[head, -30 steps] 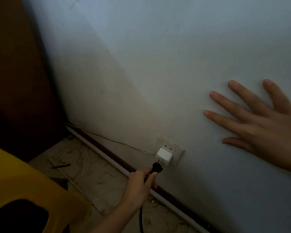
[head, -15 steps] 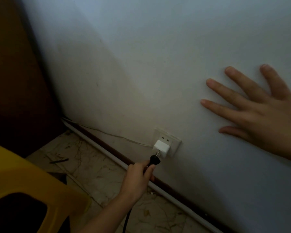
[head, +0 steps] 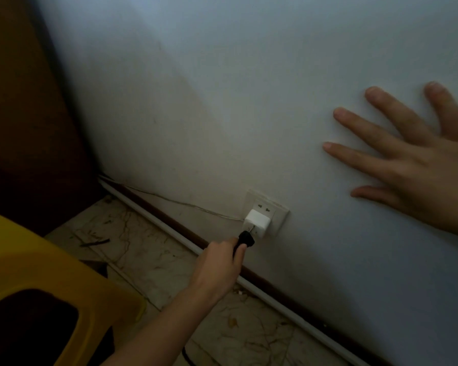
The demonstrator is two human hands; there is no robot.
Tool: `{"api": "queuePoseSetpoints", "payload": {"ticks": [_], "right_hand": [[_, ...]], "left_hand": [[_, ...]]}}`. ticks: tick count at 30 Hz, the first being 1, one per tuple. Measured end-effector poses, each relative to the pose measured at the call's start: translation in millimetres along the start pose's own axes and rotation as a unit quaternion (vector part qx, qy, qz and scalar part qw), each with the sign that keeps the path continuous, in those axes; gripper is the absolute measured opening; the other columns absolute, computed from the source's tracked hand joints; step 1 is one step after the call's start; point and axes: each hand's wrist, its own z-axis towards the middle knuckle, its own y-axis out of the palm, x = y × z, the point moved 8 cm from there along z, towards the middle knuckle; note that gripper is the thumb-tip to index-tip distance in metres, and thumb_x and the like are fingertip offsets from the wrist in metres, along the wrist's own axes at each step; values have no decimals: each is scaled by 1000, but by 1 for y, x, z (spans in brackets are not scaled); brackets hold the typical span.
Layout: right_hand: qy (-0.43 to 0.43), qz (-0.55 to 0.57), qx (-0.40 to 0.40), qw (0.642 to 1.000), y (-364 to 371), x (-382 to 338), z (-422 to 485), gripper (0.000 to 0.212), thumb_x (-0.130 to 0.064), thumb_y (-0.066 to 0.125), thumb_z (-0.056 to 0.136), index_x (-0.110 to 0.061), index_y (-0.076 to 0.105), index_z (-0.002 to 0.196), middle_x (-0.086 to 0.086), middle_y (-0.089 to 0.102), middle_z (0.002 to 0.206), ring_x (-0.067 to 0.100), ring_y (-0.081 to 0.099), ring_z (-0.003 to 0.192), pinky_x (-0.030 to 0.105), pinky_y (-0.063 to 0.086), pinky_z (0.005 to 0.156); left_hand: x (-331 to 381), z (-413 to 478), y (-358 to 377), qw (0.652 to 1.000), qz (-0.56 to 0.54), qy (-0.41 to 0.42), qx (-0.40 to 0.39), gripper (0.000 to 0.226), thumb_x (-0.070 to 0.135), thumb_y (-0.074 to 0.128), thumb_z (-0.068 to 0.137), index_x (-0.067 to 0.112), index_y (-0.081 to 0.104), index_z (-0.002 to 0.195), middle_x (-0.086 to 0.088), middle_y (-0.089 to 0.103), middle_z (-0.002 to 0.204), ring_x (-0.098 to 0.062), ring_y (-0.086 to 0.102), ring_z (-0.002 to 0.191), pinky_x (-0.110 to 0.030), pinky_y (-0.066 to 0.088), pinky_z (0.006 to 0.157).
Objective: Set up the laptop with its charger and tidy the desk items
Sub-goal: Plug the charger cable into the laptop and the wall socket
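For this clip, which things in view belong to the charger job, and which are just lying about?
Part of the job:
- black plug, in the left hand grip
- wall socket
- right hand, flat on the wall

Just there:
- white adapter in the socket
- yellow stool
- floor debris

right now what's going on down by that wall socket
A person is plugging in a charger. The left hand holds a black plug right at the wall socket, just below a white adapter already seated there; whether it is fully in is unclear. The right hand rests open, fingers spread, on the wall.
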Motion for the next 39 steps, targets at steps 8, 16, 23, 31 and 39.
{"api": "queuePoseSetpoints", "payload": {"ticks": [8,16,23,31,39], "right_hand": [[-8,-26,-4,1000,-1,1,-3,74,-49,57,81,-20,40,147,11,21,161,34,11,149,54,-4,117],[-6,-14,-21,1000,-5,0,0,80,-51,70,80,-20,39,146,10,19,161,35,8,149,51,-9,116],[1,-5,-22,1000,-6,1,0,82,-47,75,75,-20,41,145,10,21,160,34,9,149,50,-9,116],[-10,-34,-22,999,-5,-1,0,77,-52,58,79,-21,39,147,10,19,161,35,8,149,52,-8,116],[-4,-24,-16,1000,-5,-1,1,76,-49,58,79,-20,39,146,11,20,160,34,8,149,51,-10,117]], "left_hand": [[1,4,3,1000,28,9,-10,36,40,32,99,15,58,104,-7,67,82,-23,62,69,-34,44,56],[-1,5,13,998,54,10,2,34,38,30,99,13,53,97,-4,61,73,-18,50,56,-29,29,46],[-5,0,14,1000,11,-5,20,28,39,35,98,16,52,98,2,57,68,-12,49,52,-24,27,42],[-4,2,2,999,1,-12,31,35,38,32,99,14,57,99,-2,60,70,-15,52,55,-26,30,44],[3,2,4,995,101,12,13,35,44,29,98,18,52,102,1,61,77,-17,55,62,-29,36,50]]}}
